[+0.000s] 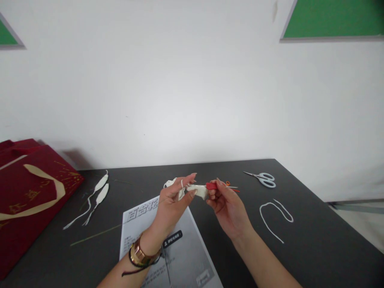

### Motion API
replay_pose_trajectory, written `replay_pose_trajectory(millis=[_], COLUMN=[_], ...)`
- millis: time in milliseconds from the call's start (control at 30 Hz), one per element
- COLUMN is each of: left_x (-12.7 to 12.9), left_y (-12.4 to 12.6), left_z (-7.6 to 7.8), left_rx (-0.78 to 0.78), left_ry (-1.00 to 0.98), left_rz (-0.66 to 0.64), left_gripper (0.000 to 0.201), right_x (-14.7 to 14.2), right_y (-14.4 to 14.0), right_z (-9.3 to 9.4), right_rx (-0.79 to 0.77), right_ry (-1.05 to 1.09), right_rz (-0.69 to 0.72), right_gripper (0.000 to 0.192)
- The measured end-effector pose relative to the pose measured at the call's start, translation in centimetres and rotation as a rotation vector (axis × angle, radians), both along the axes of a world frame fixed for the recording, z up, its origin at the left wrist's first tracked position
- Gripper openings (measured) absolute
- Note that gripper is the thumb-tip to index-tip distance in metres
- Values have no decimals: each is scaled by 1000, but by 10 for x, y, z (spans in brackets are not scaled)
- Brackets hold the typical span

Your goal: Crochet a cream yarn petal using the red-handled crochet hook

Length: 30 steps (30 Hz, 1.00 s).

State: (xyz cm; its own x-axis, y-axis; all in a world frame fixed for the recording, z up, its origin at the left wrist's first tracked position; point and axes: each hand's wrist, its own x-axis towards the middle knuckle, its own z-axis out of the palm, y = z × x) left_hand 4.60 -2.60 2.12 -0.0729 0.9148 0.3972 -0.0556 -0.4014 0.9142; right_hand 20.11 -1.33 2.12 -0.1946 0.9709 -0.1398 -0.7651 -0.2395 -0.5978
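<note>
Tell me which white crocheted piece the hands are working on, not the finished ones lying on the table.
The small white piece held up between the left hand and right hand, at the red-handled hook. The two leaf-shaped pieces lie untouched far left.

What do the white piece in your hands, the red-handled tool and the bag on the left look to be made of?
White piece: soft, matte, likely yarn, with a strand looped over the left hand finger. Red-handled tool in the right hand: smooth red grip, probably plastic or rubber, with a thin metal-looking shaft. Bag: dark red, matte, cloth-like, gold print, cream ribbon handle.
</note>
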Motion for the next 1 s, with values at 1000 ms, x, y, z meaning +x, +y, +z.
replay_pose_trajectory(millis=[1000], left_x=[13], left_y=[-2], left_z=[-16], left_rx=[2], left_ry=[-148], left_rz=[166], left_gripper=[36], right_x=[-3], right_y=[2], right_z=[-10], right_rx=[-200], right_ry=[148], right_rz=[67], right_gripper=[9])
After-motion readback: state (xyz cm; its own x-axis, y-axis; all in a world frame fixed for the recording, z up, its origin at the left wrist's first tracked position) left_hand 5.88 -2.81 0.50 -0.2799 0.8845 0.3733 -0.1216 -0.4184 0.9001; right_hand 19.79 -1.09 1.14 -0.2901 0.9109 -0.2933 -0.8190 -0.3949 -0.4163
